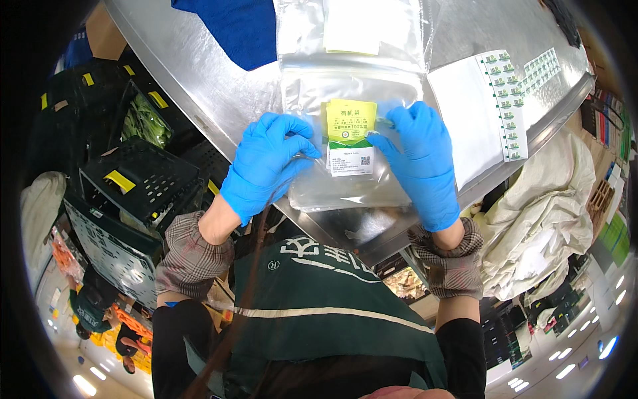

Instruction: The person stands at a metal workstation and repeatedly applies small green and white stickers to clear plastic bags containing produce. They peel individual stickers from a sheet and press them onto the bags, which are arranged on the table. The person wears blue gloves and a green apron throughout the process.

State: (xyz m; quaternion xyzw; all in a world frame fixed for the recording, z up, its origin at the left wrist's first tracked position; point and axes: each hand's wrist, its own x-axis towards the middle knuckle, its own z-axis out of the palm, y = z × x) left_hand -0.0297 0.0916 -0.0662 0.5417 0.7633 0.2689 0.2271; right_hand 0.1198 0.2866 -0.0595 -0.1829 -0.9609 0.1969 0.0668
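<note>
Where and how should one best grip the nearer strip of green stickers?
Probably by its near end, pinched from the person's side: the sticker strip lies flat, and this narrow end reaches the edge of the metal table, where getting underneath may be easier.

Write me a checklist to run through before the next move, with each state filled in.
1. Hands covered: ok; left hand and right hand are both gloved in blue.
2. Clear bag laid on the metal table: ok.
3. Yellow-green and white label printed side up: ok.
4. Label fixed in place: cannot tell.
5. Right hand free of small pieces: cannot tell; its fingertips are blurred.
6. Sticker sheet on the table, right of the bag: ok.
</note>
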